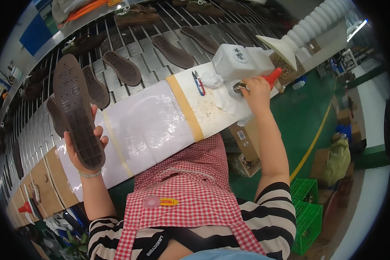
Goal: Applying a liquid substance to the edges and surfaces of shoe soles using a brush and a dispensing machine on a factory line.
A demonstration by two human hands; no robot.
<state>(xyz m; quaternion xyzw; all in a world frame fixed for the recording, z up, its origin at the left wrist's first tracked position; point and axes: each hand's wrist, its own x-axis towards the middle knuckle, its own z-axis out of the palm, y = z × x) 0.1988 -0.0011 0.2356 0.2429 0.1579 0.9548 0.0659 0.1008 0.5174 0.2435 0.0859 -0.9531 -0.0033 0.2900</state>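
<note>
A brown shoe sole (pixel 77 104) stands almost upright in my left hand (pixel 75 159), gripped near its lower end with the patterned tread facing me. My right hand (pixel 258 93) is at the right end of the work board, its fingers closed at a small, round, dark and grey thing (pixel 238 88) that I cannot make out. Beneath that hand lies crumpled white cloth (pixel 229 103). Just behind stands a white plastic jug (pixel 232 63), and a red pointed thing (pixel 273 78) is beside my fingers. Small thread snips (pixel 198 83) with blue and red handles lie to the left.
Brown soles (pixel 122 68) and brown shoes (pixel 136 16) lie on the slatted metal conveyor (pixel 149 73) beyond the board (pixel 143 125). A ribbed white hose (pixel 318 26) with a funnel mouth hangs at the upper right. Green crates (pixel 305 225) stand on the floor at right.
</note>
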